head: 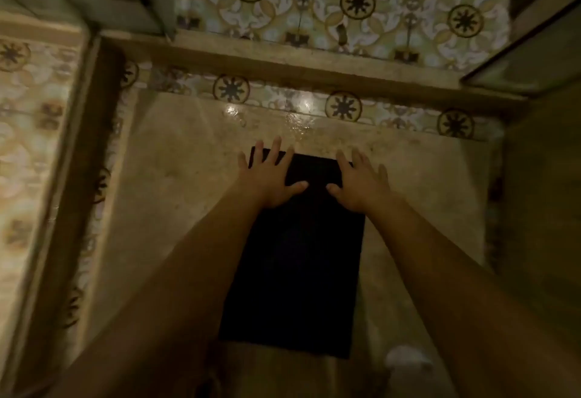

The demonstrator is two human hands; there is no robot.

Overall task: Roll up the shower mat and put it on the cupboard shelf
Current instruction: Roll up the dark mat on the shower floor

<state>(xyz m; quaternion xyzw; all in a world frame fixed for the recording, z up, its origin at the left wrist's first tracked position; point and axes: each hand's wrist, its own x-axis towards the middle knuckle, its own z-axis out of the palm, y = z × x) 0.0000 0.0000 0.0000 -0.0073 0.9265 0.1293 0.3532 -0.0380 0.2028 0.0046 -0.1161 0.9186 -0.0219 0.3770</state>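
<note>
A dark, near-black shower mat [295,265] lies flat and unrolled on the beige shower floor [176,215], its long side running away from me. My left hand [267,174] rests palm down on the mat's far left corner, fingers spread. My right hand [361,180] rests the same way on the far right corner. Both thumbs point inward across the mat's far end. Neither hand grips the fabric. No cupboard or shelf can be made out.
Patterned tile walls [345,4] stand ahead and to the left, with a stone ledge [283,61] crossing the far wall. Glass panels [528,61] flank the right side. The floor near the far wall is wet and shiny. A pale blurred object [405,363] sits near right.
</note>
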